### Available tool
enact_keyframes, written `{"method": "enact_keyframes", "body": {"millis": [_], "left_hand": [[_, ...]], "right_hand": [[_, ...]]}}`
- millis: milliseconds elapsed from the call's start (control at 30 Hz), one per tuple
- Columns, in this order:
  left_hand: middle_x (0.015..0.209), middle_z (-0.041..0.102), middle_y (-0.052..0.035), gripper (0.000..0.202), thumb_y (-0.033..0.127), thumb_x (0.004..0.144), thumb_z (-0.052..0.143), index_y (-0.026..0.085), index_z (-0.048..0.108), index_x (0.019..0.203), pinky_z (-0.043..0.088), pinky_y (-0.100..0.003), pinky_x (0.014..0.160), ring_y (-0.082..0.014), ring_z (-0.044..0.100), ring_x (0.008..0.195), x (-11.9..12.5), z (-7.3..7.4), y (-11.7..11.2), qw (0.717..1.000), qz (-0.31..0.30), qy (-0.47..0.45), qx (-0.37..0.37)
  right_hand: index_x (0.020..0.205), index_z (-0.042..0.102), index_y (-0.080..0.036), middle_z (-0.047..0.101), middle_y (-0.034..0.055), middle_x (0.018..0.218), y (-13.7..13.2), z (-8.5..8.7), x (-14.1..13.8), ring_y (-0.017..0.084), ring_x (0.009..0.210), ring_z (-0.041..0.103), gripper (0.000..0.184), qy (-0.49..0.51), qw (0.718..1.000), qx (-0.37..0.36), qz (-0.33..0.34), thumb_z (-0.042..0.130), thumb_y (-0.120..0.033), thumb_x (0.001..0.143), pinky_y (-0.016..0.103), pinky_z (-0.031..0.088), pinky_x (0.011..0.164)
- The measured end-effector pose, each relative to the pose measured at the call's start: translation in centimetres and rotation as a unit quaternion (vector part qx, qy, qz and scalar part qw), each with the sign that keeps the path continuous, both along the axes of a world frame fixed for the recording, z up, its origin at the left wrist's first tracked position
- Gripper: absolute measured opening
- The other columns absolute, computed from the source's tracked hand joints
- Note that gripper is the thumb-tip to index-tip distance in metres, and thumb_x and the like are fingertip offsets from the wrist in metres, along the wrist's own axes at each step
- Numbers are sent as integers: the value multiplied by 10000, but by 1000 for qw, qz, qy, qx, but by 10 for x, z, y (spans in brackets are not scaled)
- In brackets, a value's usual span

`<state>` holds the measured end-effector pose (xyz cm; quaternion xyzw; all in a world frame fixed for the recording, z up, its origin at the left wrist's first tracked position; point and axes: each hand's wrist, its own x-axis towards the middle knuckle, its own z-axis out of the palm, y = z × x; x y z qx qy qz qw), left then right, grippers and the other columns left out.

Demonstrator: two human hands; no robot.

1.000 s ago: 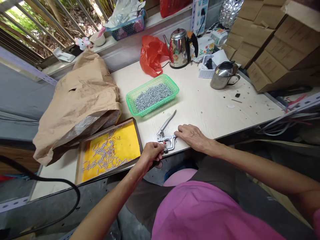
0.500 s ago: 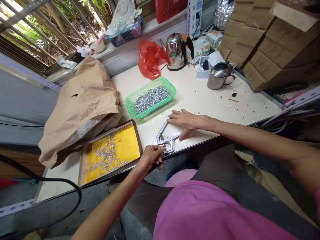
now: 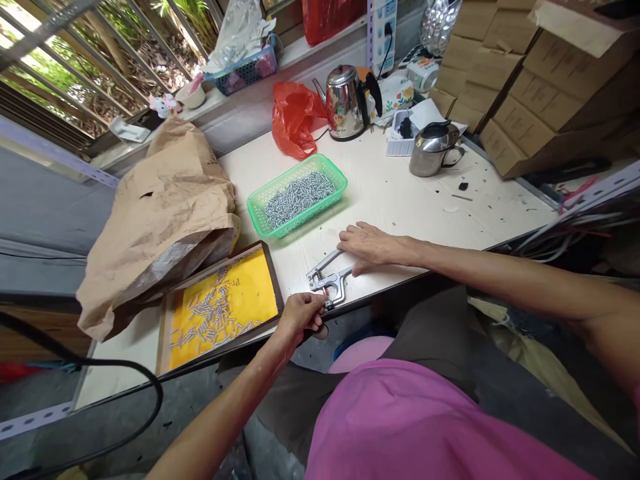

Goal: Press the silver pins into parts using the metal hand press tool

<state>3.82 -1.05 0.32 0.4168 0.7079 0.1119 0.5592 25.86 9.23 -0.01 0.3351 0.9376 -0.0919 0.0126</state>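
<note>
Silver hand pliers (image 3: 334,280) with a small coil spring and a red part near the jaw lie at the table's front edge. My right hand (image 3: 369,245) is curled over the ends of their two handles. At the jaw end, my left hand (image 3: 303,312) is closed in a pinch; what its fingertips hold is too small and hidden to name. To the left, a shallow cardboard tray (image 3: 273,280) with a yellow bottom holds many small metal pins (image 3: 213,317). Behind the pliers stands a green plastic basket (image 3: 284,230) of small shiny metal pieces (image 3: 300,198).
A big brown paper bag (image 3: 165,193) lies behind the tray. At the back are a red plastic bag (image 3: 295,123), a steel kettle (image 3: 344,107) and a smaller steel pot (image 3: 431,153). Cardboard boxes (image 3: 545,87) are stacked at the right. Small scraps dot the table's right side.
My right hand's fingers have curled in more, and the pliers' handles have come closer together. My left hand stays pinched at the jaw. The view has shifted slightly.
</note>
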Motion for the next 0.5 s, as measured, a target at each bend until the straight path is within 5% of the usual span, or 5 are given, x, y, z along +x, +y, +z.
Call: {"method": "enact_keyframes", "body": {"millis": [100, 233, 333, 500], "left_hand": [[565, 562, -4, 276, 395, 845, 571, 162, 614, 704, 406, -230, 501, -118, 524, 500, 2, 3, -3, 978, -74, 141, 135], [1063, 635, -85, 238, 306, 850, 596, 179, 640, 1047, 462, -318, 837, -224, 573, 984, 17, 3, 8, 865, -229, 267, 359], [1292, 545, -115, 477, 310, 819, 648, 160, 526, 1255, 412, -366, 976, -267, 479, 1151, 30, -3, 28, 809, -336, 275, 396], [1238, 558, -120, 567, 341, 800, 665, 148, 470, 1296, 421, -392, 956, -280, 484, 1107, 39, -6, 53, 784, -408, 297, 362]], "right_hand": [[956, 637, -127, 586, 104, 1022, -4, 0, 1, 249, 969, 493, 394, 7, 1000, 5, -3, 741, -449, 755, 368, 354, 824], [1007, 632, -112, 585, 117, 1041, -8, 3, 0, 253, 980, 501, 437, 8, 1000, 3, -7, 754, -440, 746, 347, 382, 798], [1071, 613, -101, 574, 129, 1074, -10, 5, 1, 260, 1001, 498, 483, 1, 1000, -6, -14, 758, -425, 744, 342, 405, 791], [1192, 551, -80, 540, 159, 1150, -9, 9, 10, 278, 1023, 491, 624, -19, 998, -54, -22, 762, -433, 723, 352, 429, 790]]}}
